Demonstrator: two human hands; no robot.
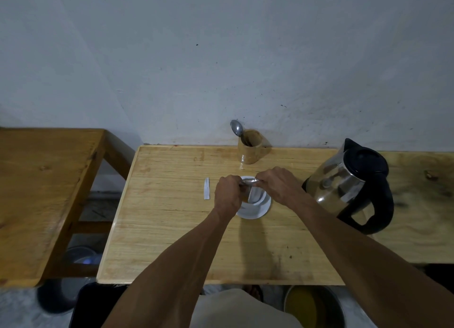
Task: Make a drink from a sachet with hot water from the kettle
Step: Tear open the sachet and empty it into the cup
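Note:
A white cup (255, 208) stands at the middle of the wooden table (172, 229). Above it, my left hand (227, 196) and my right hand (276, 184) both pinch the silvery top edge of a sachet (254, 192), which hangs down into the cup's mouth. A torn-off white strip (207, 188) lies on the table just left of my left hand. The steel kettle (344, 185) with its black lid and handle stands to the right, close to my right forearm.
A wooden holder (250, 147) with a spoon (236, 127) stands at the table's back edge by the wall. A second wooden table (41, 192) lies to the left across a gap. Pots sit on the floor below, one with yellow contents (314, 308).

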